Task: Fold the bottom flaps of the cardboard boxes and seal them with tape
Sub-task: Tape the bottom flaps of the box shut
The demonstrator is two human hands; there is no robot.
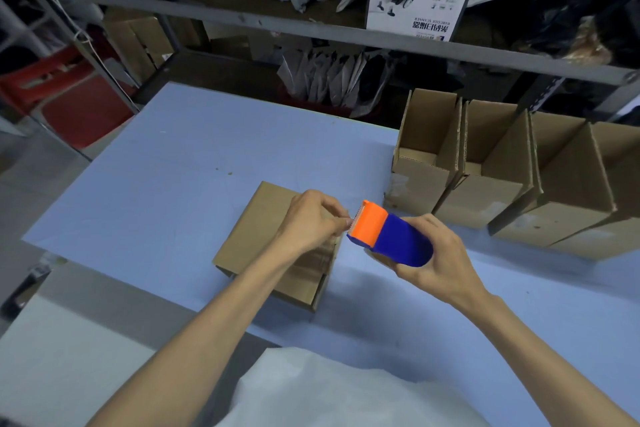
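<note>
A brown cardboard box lies on the blue table with its folded flaps facing up. Clear tape shines on its near right part. My right hand grips a blue and orange tape dispenser just right of the box, a little above the table. My left hand hovers over the box's right edge and pinches the tape end at the dispenser's orange cutter.
Three open cardboard boxes stand in a row at the table's right side. Behind the table a metal shelf holds a white scanner carton, bags and flat cardboard. A red stool sits at the left.
</note>
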